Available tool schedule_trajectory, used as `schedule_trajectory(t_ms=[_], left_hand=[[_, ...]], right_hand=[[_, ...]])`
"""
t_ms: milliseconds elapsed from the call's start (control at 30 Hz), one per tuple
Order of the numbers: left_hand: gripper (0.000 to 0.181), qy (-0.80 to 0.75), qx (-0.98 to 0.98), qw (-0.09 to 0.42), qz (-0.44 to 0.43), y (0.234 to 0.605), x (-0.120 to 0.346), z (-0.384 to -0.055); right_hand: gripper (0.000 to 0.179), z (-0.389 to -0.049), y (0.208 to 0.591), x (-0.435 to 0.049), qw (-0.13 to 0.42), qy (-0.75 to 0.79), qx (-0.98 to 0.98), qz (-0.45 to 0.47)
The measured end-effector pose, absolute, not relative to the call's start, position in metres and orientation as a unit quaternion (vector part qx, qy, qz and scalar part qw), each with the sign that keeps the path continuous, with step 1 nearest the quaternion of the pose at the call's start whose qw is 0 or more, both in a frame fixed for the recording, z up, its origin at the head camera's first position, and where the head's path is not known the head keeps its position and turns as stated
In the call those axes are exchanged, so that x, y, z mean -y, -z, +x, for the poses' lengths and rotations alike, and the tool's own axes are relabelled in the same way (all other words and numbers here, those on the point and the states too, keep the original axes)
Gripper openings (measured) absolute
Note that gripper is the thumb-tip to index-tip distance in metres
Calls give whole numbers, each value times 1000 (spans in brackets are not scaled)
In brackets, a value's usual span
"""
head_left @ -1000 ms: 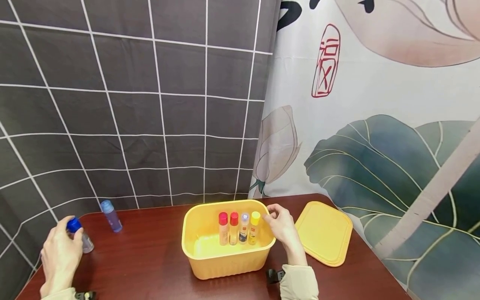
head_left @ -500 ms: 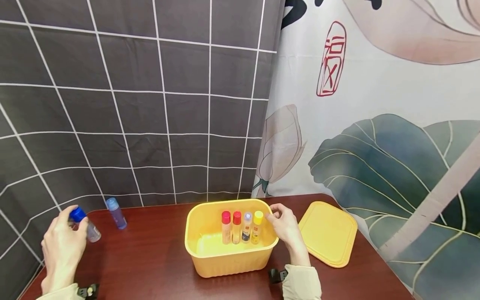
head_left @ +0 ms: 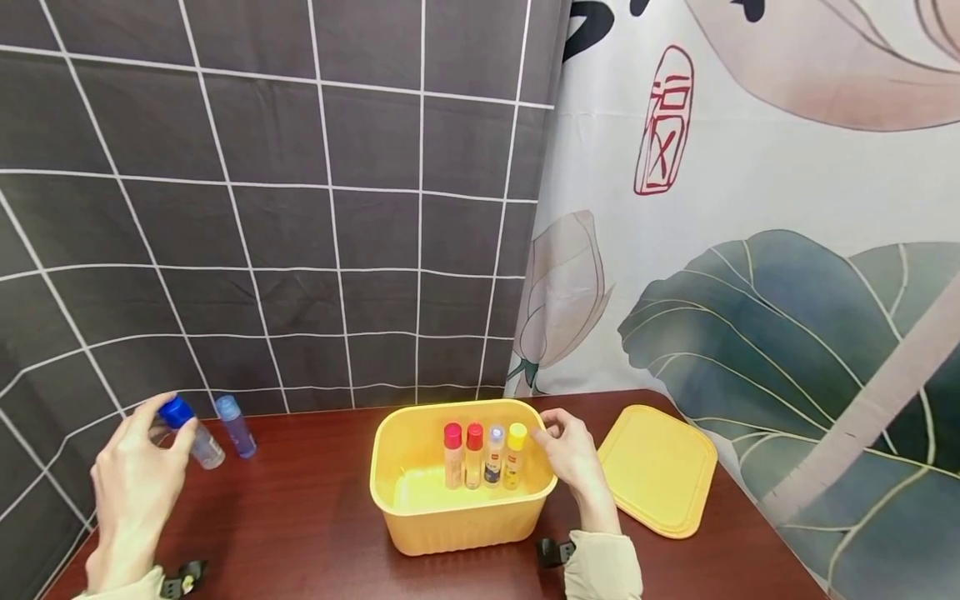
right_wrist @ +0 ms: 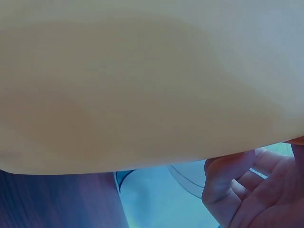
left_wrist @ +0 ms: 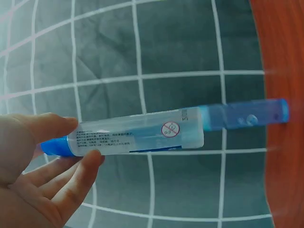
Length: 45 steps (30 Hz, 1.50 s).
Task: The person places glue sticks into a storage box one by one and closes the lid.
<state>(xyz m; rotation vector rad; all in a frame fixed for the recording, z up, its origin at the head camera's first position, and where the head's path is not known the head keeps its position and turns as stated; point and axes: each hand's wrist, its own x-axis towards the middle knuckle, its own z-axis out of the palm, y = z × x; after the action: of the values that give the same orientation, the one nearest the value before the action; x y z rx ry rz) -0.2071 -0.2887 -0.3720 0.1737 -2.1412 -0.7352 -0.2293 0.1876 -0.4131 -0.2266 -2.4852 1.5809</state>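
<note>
My left hand (head_left: 138,483) pinches a clear glue bottle (head_left: 206,446) by its blue cap (head_left: 176,412). The bottle is tilted, above the table; small print and a round warning mark show on it in the left wrist view. Just behind it stands a purple-blue glue bottle (head_left: 237,433) with a light blue cap. My right hand (head_left: 572,454) grips the right rim of a yellow bin (head_left: 442,529). Inside the bin, several glue bottles stand in a row: two with red caps (head_left: 452,457), one with a pale lilac cap (head_left: 493,458), one with a yellow cap (head_left: 513,458).
A yellow lid (head_left: 660,471) lies flat on the dark red table (head_left: 300,517), right of the bin. Behind the table hang a grey grid cloth (head_left: 285,208) and a white cloth with painted lotus leaves (head_left: 750,317).
My left hand has lifted the blue-capped glue bottle and carried it right, close to the purple-blue one. The right hand stays on the bin's rim. The head view shifted slightly.
</note>
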Motion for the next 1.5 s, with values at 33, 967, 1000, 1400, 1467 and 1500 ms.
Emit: schedule_trajectory(t_ms=[33,967,1000,1400,1467,1500], left_hand=[[45,294,854,426,62,371,286,-206],[48,386,845,357,-94,346,208,-196],[48,390,844,355,-100,344,205,-197],[45,427,837,291,-179,327,162,-214],[44,428,840,272,-191,327,156,-218],[44,428,842,263,-196,327,153,-220]], right_hand=[[21,-229,413,-187,92,-534,837,-77],[22,-229,415,-189,81,-533,839,-78],[21,-230,415,-189,84,-532,839,-77],[21,-233,412,-190,88,-526,843,-73],[21,-233,412,-190,86,-527,842,-74],[21,-233,413,-189,85,-528,842,-74]])
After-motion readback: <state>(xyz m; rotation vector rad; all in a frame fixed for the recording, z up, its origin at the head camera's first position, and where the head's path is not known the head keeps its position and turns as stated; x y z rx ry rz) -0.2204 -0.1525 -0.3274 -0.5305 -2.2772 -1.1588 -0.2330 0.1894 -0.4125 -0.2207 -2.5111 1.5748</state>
